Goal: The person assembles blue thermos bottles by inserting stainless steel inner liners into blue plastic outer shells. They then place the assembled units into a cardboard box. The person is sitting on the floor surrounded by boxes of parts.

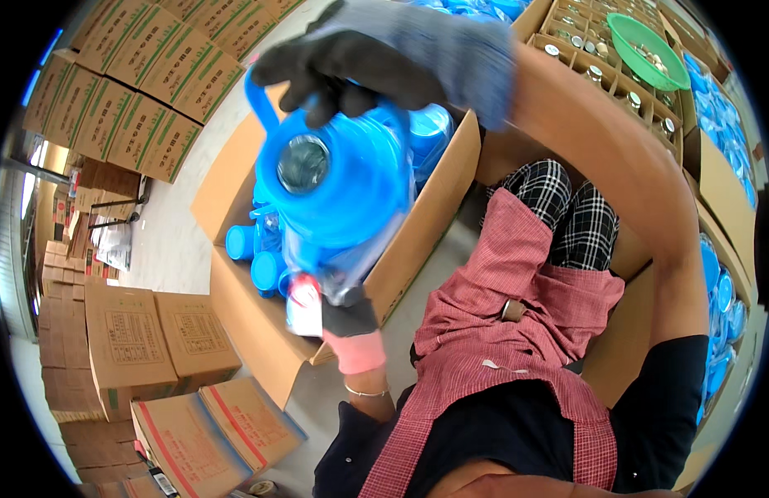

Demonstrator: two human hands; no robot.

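Note:
A large jug [351, 178] with a blue top, blue loop handle and clear lower body is tilted over an open carton [422, 236]. Its round mouth faces toward me. My right hand [360, 70], in a blue-grey glove with black coating, is bent over the handle at the jug's top. Below, my left hand [353, 324], in a pink and black glove, is closed at the jug's lower end, its fingers partly hidden and blurred. A red and white label [304, 303] shows beside that hand. More blue-lidded containers [266, 270] lie inside the carton.
Stacked cartons [144, 75] stand at the far left, with more cartons [160, 340] nearer. At the right are a divided box of glass jars [592, 75], a green basket [646, 54] and open cartons of blue-lidded items [721, 299]. A trolley [119, 212] stands at left.

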